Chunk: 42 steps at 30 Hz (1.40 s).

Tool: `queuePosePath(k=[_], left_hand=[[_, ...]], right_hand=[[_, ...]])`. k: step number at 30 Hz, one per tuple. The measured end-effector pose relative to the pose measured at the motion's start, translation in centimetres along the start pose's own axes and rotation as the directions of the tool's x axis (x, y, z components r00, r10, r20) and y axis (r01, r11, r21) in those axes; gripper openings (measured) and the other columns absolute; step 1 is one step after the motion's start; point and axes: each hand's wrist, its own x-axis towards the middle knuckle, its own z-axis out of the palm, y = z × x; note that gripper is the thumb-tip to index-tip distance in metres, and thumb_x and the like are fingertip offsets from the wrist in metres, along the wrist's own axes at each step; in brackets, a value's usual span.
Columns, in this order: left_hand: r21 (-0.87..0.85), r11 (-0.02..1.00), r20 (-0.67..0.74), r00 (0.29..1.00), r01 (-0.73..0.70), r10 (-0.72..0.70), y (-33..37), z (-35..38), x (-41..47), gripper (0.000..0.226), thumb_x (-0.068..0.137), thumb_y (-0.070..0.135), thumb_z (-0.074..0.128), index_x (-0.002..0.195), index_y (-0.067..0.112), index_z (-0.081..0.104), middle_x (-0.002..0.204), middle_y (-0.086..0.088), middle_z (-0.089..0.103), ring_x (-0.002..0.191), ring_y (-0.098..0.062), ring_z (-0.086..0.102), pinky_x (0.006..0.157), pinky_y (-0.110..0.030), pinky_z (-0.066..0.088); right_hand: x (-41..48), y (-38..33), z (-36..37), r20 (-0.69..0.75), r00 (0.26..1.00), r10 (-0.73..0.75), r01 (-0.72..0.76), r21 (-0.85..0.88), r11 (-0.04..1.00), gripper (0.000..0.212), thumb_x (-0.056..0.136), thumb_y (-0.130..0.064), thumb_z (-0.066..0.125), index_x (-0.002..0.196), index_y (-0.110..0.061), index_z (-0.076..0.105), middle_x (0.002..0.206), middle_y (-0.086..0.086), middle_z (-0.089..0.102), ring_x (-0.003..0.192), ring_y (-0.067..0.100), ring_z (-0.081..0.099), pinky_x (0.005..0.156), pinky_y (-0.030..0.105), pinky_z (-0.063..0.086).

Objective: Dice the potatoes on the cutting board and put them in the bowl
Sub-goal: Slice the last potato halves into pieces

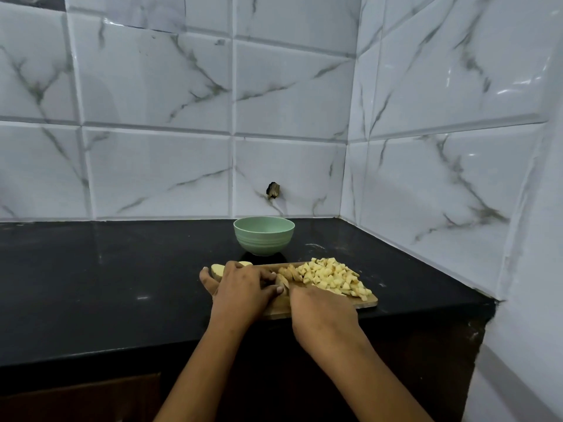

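A wooden cutting board (369,301) lies near the counter's front edge. A pile of diced potato (332,277) covers its right part. My left hand (240,284) holds a partly sliced potato piece (282,279) down at the board's middle, fingers and thumb curled round it. My right hand (323,312) is right beside it with fingers curled downward round a knife, which the hand almost wholly hides. Uncut potato pieces (215,271) lie at the board's left end, behind my left hand. The green bowl (264,239) stands just behind the board, and I see nothing inside it.
The black counter (106,269) stretches out to the left. Tiled walls close the back and the right side, forming a corner (344,214) behind and to the right of the bowl. The counter's front edge runs just under my wrists.
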Motion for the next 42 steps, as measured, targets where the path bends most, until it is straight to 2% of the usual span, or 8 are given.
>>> queuePosePath(k=[9,13,17,20,31,36,39,42], left_hand=[[-0.082,0.996,-0.003,1.000,-0.026,0.026,-0.3,0.5,0.0,0.036,0.088,0.050,0.053,0.124,0.045,0.054,0.120,0.013,0.058,0.127,-0.015,0.030,0.114,-0.054,0.008],[-0.077,0.995,0.006,0.998,-0.056,0.057,-0.2,0.4,0.0,0.038,0.089,0.048,0.050,0.127,0.048,0.050,0.126,0.016,0.055,0.129,-0.015,0.028,0.113,-0.055,0.009],[-0.107,0.991,-0.013,0.997,-0.076,0.075,-0.1,0.2,-0.3,0.037,0.089,0.046,0.048,0.127,0.045,0.051,0.123,0.017,0.055,0.131,-0.015,0.026,0.113,-0.053,0.007],[-0.076,0.994,-0.036,0.997,-0.077,0.075,0.1,0.1,-0.5,0.040,0.089,0.054,0.045,0.128,0.044,0.049,0.124,0.016,0.054,0.131,-0.015,0.027,0.112,-0.052,-0.002],[-0.021,0.994,-0.046,0.993,-0.105,0.104,0.4,0.1,-0.7,0.045,0.090,0.057,0.045,0.131,0.041,0.045,0.126,0.013,0.056,0.130,-0.013,0.026,0.093,-0.032,-0.001],[-0.038,0.996,-0.028,0.996,-0.083,0.082,0.1,0.4,-0.4,0.038,0.092,0.051,0.043,0.129,0.042,0.047,0.126,0.014,0.056,0.130,-0.012,0.026,0.107,-0.042,-0.001],[-0.059,0.995,-0.030,0.997,-0.076,0.074,0.1,0.5,-0.3,0.039,0.093,0.051,0.042,0.131,0.042,0.046,0.127,0.014,0.055,0.129,-0.012,0.025,0.104,-0.037,0.007],[0.015,0.998,-0.057,0.997,-0.060,0.061,0.1,0.5,-0.2,0.037,0.094,0.052,0.039,0.129,0.045,0.047,0.125,0.019,0.057,0.130,-0.011,0.028,0.101,-0.042,-0.010]], right_hand=[[-1.3,1.9,0.9,-0.067,0.998,-0.018,0.021,0.039,0.999,0.027,0.099,-0.019,0.044,0.125,-0.023,0.052,0.101,-0.002,0.060,0.077,0.015,0.053,0.058,0.028,0.038],[-0.6,3.7,1.0,-0.024,1.000,0.000,0.006,0.245,0.969,0.027,0.102,-0.036,0.036,0.105,-0.022,0.059,0.079,-0.005,0.054,0.067,0.013,0.053,0.061,0.031,0.045],[-0.8,5.6,0.4,0.064,0.996,-0.055,0.018,0.481,0.876,0.032,0.102,-0.037,0.037,0.107,-0.018,0.063,0.060,-0.005,0.047,0.047,0.006,0.044,0.050,0.022,0.040],[-1.4,6.3,0.3,0.034,0.997,-0.065,0.038,0.521,0.853,0.032,0.102,-0.038,0.039,0.109,-0.019,0.064,0.062,-0.005,0.048,0.049,0.007,0.043,0.051,0.024,0.038],[0.4,3.1,1.0,-0.120,0.993,-0.006,0.035,0.248,0.968,0.027,0.102,-0.036,0.035,0.110,-0.027,0.059,0.094,-0.005,0.061,0.081,0.013,0.058,0.065,0.029,0.045],[1.8,1.1,0.9,-0.103,0.995,0.018,-0.003,0.137,0.991,0.022,0.100,-0.024,0.045,0.120,-0.019,0.051,0.095,-0.003,0.055,0.077,0.014,0.050,0.052,0.024,0.032],[2.1,0.3,0.1,-0.045,0.999,0.028,-0.025,0.076,0.997,0.024,0.098,-0.015,0.047,0.121,-0.016,0.053,0.098,0.000,0.055,0.077,0.015,0.045,0.059,0.027,0.035],[1.9,-0.1,-0.3,-0.053,0.998,0.016,-0.015,0.029,0.999,0.025,0.098,-0.012,0.045,0.121,-0.015,0.055,0.092,0.000,0.048,0.078,0.015,0.044,0.067,0.029,0.037]])
